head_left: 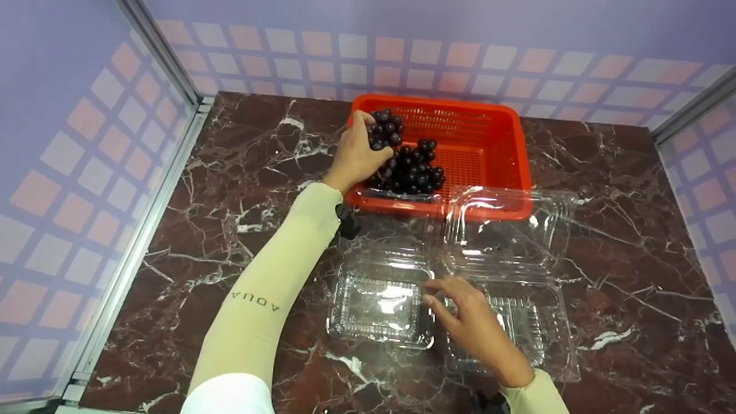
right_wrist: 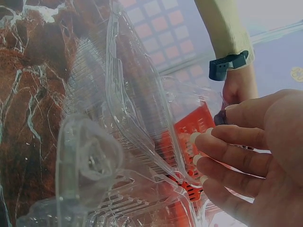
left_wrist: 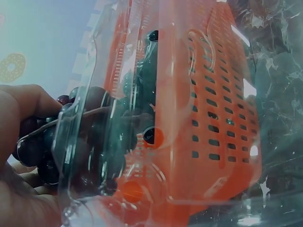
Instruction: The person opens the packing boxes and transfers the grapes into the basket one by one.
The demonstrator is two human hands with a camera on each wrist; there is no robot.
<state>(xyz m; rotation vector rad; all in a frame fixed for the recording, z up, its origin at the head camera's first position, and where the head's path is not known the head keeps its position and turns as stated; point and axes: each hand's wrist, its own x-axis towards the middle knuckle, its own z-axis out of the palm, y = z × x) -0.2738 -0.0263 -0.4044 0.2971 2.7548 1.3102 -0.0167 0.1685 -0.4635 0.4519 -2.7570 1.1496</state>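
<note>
My left hand grips a bunch of dark grapes at the left side of the red basket. More dark grapes lie inside the basket, beside the held bunch. In the left wrist view, the fingers curl round the grapes, partly behind a clear plastic lid. My right hand hovers over the two clear clamshell boxes, its fingers relaxed and holding nothing. The left box and the right box both stand with their lids raised toward the basket.
The clear lids overlap the basket's front rim. Beneath everything is a dark red marbled tabletop. Tiled-pattern panels enclose the back and both sides, with a metal frame post at the left corner.
</note>
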